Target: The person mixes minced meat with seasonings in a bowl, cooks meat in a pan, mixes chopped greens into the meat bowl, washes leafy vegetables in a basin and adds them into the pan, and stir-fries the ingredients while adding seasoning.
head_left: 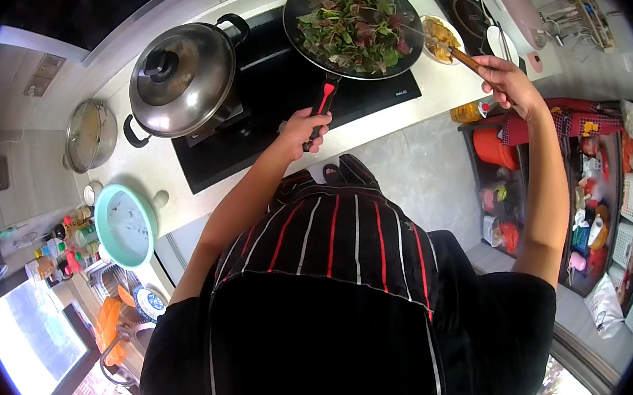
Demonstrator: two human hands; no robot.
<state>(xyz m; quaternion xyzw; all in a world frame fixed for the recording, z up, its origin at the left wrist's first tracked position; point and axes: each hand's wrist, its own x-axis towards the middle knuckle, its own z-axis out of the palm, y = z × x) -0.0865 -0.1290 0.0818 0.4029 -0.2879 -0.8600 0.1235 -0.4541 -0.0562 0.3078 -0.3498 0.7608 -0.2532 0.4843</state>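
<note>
A dark frying pan point(293, 43) full of green and purple leaves point(359, 30) is over the black cooktop point(245, 145). My left hand point(305, 131) is closed round the pan's black and red handle point(326, 99). In my right hand point(506, 86) is the wooden handle of a spatula point(465, 59), whose thin metal shaft reaches left to the leaves. The spatula's far end is hidden among them. Just right of the pan stands a white bowl of yellow-brown cooked food point(440, 38), partly beneath the spatula.
A lidded steel pot point(183, 82) stands left of the pan. Farther left are a glass-lidded pot point(90, 136) and a turquoise basin point(149, 235). A white dish point(503, 44) with utensils lies at the upper right. Loaded shelves point(605, 202) stand on the right, and bottles point(69, 238) at lower left.
</note>
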